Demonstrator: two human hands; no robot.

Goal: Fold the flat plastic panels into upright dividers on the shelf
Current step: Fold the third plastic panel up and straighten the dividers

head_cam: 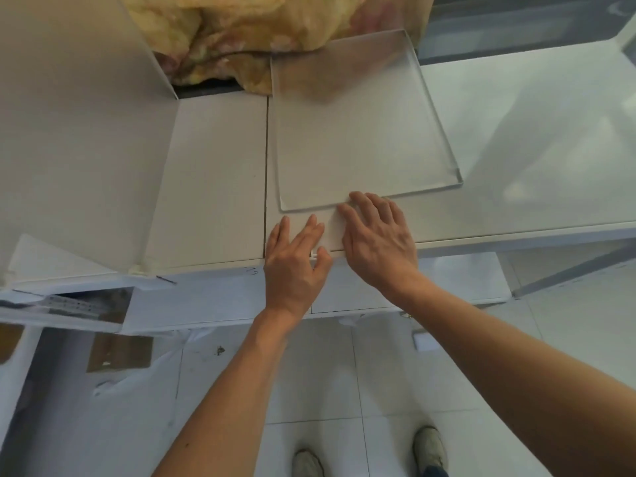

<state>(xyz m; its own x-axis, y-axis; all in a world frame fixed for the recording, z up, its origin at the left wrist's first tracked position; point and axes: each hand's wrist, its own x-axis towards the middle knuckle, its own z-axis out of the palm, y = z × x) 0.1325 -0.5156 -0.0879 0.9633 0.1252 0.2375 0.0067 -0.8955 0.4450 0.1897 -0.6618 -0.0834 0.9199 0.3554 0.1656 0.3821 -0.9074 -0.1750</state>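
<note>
A clear plastic panel lies flat on the white shelf, with a thin raised lip along its right and near edges. My right hand rests palm down on the shelf, fingers spread, its fingertips touching the panel's near edge. My left hand lies beside it at the shelf's front edge, thumb and forefinger pinching a small white tab. A frosted panel stands upright as a divider on the left.
A yellow crumpled blanket fills the back of the shelf behind the panel. A seam splits the shelf boards. Glossy white surface extends right. Below are a lower ledge with papers, tiled floor and my shoes.
</note>
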